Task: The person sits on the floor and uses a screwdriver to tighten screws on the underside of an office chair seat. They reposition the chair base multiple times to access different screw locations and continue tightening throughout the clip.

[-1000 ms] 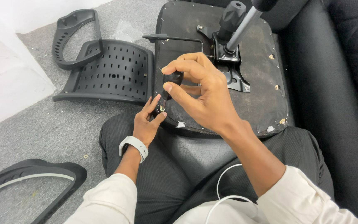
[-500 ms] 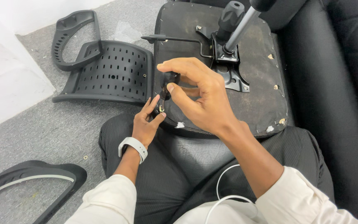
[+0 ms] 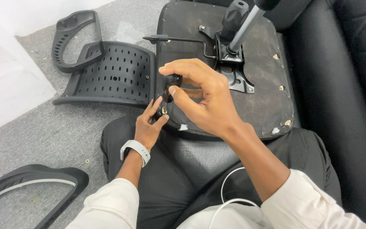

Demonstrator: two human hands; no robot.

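Black, worn underside of an upturned chair seat (image 3: 259,101) rests across the person's lap, its metal mechanism plate (image 3: 234,72) near the far edge. The right hand (image 3: 204,101) pinches a small black knob (image 3: 172,81) over the seat's left edge. The left hand (image 3: 149,125), fingers closed, steadies a small metal bolt (image 3: 164,111) just below the knob, against that edge.

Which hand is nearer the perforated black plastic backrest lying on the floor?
Left. The left hand sits at the seat's near edge, just below and right of the perforated backrest. The right hand is farther right, over the upturned seat base.
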